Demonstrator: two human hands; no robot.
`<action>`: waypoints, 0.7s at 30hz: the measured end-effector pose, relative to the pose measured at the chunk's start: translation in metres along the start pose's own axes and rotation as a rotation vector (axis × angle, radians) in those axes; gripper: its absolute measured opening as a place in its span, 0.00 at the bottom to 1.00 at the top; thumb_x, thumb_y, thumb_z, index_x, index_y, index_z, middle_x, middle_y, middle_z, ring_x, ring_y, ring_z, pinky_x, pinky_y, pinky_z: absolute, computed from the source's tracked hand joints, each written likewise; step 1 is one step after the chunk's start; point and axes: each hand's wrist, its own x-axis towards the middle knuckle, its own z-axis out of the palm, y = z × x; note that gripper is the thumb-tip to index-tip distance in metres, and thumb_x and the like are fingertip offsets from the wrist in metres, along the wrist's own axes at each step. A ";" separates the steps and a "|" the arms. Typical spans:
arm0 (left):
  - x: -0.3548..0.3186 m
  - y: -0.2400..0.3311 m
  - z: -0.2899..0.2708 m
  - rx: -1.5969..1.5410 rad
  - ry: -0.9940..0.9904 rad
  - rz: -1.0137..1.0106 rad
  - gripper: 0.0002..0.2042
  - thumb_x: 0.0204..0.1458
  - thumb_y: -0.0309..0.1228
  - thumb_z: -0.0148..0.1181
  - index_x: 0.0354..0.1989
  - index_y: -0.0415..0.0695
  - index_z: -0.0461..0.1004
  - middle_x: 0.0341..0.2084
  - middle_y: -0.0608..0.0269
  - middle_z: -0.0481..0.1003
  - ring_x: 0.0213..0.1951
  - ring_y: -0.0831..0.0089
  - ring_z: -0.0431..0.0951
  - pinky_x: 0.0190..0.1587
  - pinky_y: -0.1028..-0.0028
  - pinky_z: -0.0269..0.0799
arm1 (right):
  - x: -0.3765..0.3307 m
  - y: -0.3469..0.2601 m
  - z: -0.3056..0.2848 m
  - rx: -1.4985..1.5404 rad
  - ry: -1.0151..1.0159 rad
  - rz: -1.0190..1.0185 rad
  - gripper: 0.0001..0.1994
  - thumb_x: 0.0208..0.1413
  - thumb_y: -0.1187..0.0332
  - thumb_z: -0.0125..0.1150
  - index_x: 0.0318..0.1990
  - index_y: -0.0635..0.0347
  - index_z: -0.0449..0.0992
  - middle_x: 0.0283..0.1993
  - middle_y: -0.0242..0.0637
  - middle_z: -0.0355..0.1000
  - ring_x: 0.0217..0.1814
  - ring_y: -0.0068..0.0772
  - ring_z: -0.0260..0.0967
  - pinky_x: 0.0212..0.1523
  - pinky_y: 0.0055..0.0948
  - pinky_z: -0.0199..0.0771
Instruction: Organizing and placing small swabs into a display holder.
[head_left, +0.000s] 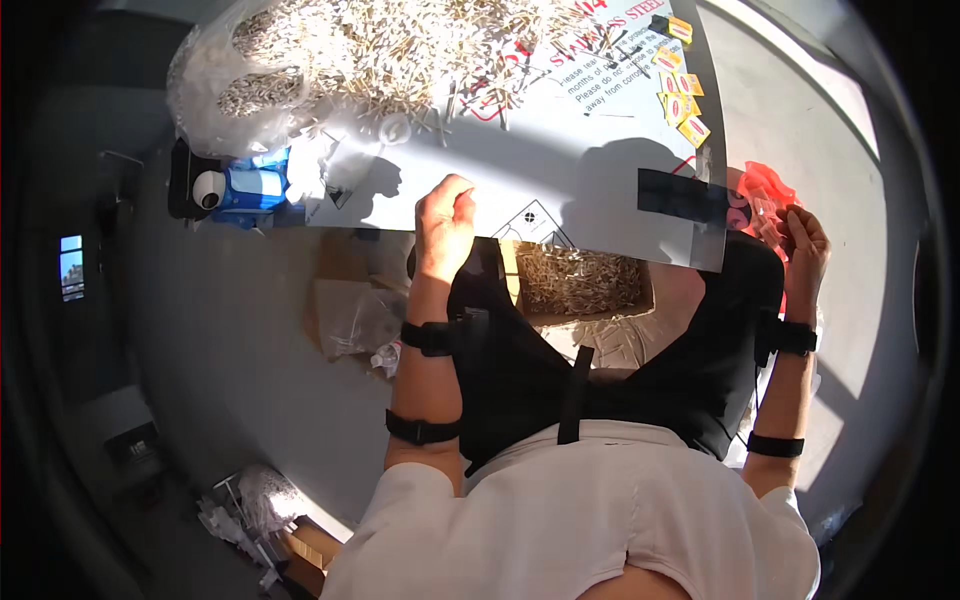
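My left hand (pixel 445 228) is over the near edge of the table, its fingers curled into a loose fist; whatever may be inside them is hidden. Off the table's right edge, my right hand (pixel 808 242) has its fingertips pinched at a small clear plastic bag (pixel 768 213), which lies against a red plastic bag (pixel 770 180). A large heap of thin pale sticks (pixel 400 60), some dark-tipped, covers the far part of the table. Several small yellow-and-red packets (pixel 678 107) lie along the far right edge.
The white printed sheet (pixel 480 170) covers the tabletop, with black tape (pixel 680 195) at its right edge. A clear bag (pixel 215 95) of sticks and a blue-and-white container (pixel 250 190) stand at left. Between my knees sits a cardboard box (pixel 585 280) of sticks.
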 end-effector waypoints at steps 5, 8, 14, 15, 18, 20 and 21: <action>0.012 -0.115 -0.096 -0.177 0.389 -0.060 0.08 0.46 0.12 0.54 0.32 0.37 0.76 0.23 0.70 0.73 0.27 0.82 0.71 0.31 0.81 0.67 | -0.039 -0.019 0.093 -0.175 -0.220 -0.052 0.06 0.62 0.72 0.56 0.41 0.62 0.78 0.35 0.30 0.78 0.31 0.14 0.69 0.31 0.15 0.66; 0.038 -0.152 -0.126 -0.133 0.490 0.052 0.07 0.48 0.13 0.58 0.33 0.38 0.78 0.26 0.69 0.75 0.28 0.81 0.72 0.31 0.80 0.69 | -0.062 -0.017 0.129 -0.159 -0.339 0.014 0.06 0.61 0.74 0.56 0.41 0.63 0.78 0.35 0.31 0.78 0.30 0.14 0.69 0.30 0.15 0.65; 0.109 -0.098 -0.085 0.332 0.241 -0.135 0.05 0.46 0.25 0.62 0.30 0.38 0.80 0.29 0.53 0.79 0.31 0.62 0.79 0.37 0.69 0.74 | -0.093 0.004 0.162 -0.182 -0.468 0.105 0.06 0.61 0.75 0.54 0.40 0.65 0.77 0.34 0.33 0.77 0.29 0.15 0.67 0.30 0.16 0.64; 0.117 -0.082 -0.076 0.519 0.197 -0.180 0.07 0.45 0.28 0.63 0.31 0.39 0.80 0.32 0.50 0.79 0.35 0.56 0.80 0.40 0.65 0.75 | -0.095 0.003 0.164 -0.193 -0.465 0.101 0.06 0.61 0.75 0.54 0.40 0.65 0.77 0.34 0.33 0.77 0.29 0.15 0.67 0.30 0.16 0.64; 0.130 -0.085 -0.073 0.846 0.030 -0.092 0.07 0.47 0.29 0.60 0.32 0.41 0.81 0.33 0.50 0.80 0.41 0.53 0.79 0.46 0.61 0.75 | -0.101 0.001 0.179 -0.198 -0.522 0.099 0.05 0.59 0.76 0.56 0.39 0.64 0.77 0.34 0.32 0.78 0.30 0.15 0.70 0.28 0.15 0.64; 0.138 -0.086 -0.063 0.987 -0.071 -0.088 0.06 0.48 0.27 0.59 0.31 0.42 0.82 0.36 0.51 0.80 0.43 0.57 0.80 0.46 0.63 0.76 | -0.102 -0.001 0.182 -0.213 -0.520 0.090 0.05 0.59 0.76 0.56 0.39 0.64 0.77 0.34 0.32 0.78 0.30 0.15 0.70 0.28 0.15 0.64; 0.142 -0.084 -0.059 1.040 -0.123 -0.088 0.06 0.48 0.26 0.59 0.31 0.42 0.82 0.36 0.52 0.80 0.44 0.59 0.80 0.47 0.64 0.76 | -0.102 -0.001 0.182 -0.219 -0.512 0.085 0.05 0.59 0.76 0.56 0.39 0.64 0.77 0.34 0.32 0.78 0.29 0.15 0.70 0.28 0.15 0.64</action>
